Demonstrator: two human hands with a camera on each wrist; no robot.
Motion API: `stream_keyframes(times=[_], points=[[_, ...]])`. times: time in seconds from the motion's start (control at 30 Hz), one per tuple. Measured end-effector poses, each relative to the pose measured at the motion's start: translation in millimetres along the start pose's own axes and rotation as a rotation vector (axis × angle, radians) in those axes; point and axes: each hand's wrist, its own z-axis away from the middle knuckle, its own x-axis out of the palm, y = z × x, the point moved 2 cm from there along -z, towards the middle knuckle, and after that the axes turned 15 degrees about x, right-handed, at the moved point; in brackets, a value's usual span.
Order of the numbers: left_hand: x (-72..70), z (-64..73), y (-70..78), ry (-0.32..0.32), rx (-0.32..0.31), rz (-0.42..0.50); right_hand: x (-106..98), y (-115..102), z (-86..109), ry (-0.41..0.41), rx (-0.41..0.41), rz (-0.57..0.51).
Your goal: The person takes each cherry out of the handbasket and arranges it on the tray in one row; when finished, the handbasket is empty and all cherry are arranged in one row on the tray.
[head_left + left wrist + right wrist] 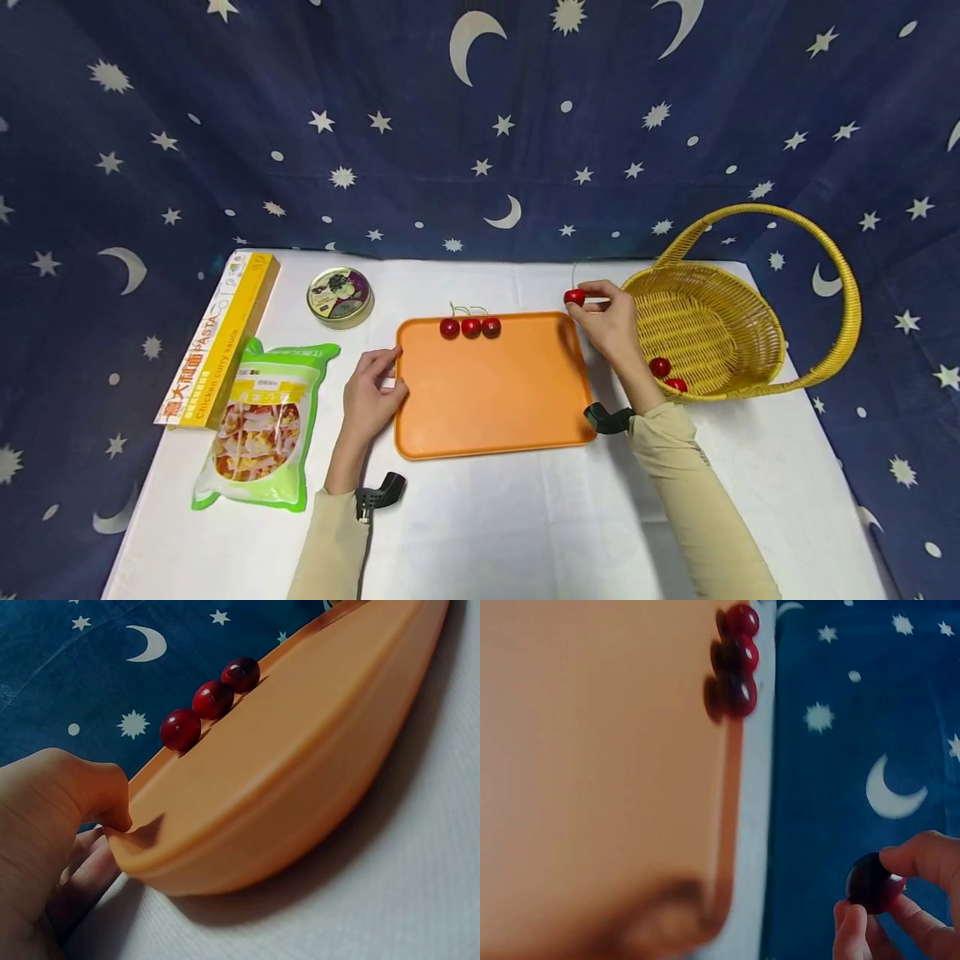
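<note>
An orange tray (495, 392) lies in the middle of the white table. Its left edge is gripped by my left hand (372, 393), thumb over the rim and fingers below, as the left wrist view shows. Three dark red cherries (470, 327) sit side by side along the tray's far edge, stems pointing away. Above the tray's far right corner, my right hand (611, 325) pinches another cherry (875, 883) between thumb and fingertips; its thin stem points up in the head view. Two more cherries (660, 367) lie inside the yellow wicker basket (705, 292) on the right.
On the left lie a yellow and white pasta box (217, 342) and a green food bag (262, 425), which overlaps the box in the head view. Behind the bag stands a round tin (340, 297). The basket's tall handle (851, 317) arches out to the right.
</note>
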Motion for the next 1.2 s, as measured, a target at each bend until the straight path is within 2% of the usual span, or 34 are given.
stream_keyframes(times=[0.2, 0.37, 0.53, 0.63, 0.83, 1.0, 1.2], points=[[1.2, -0.9, -0.8, -0.002, 0.002, -0.010, 36.0, 2.0, -0.3, -0.094, 0.005, -0.007], [2.2, -0.7, -2.0, -0.007, 0.004, -0.020, 62.6, 11.3, -0.4, -0.192, 0.074, -0.043], [3.5, -0.7, -2.3, -0.008, 0.008, -0.022, 78.2, 19.3, 0.9, -0.248, 0.119, -0.091], [3.9, -0.8, -1.6, -0.009, 0.012, -0.021, 82.5, 22.8, 1.4, -0.252, 0.127, -0.106], [3.4, -0.6, 0.3, -0.013, 0.009, -0.041, 87.0, 25.8, 3.7, -0.211, 0.085, -0.036], [2.8, -0.4, 1.0, -0.016, 0.006, -0.043, 89.5, 26.3, 4.2, -0.217, 0.070, -0.029], [0.3, 0.3, 0.3, -0.013, 0.011, -0.034, 80.0, 21.8, 3.2, -0.187, 0.062, 0.001]])
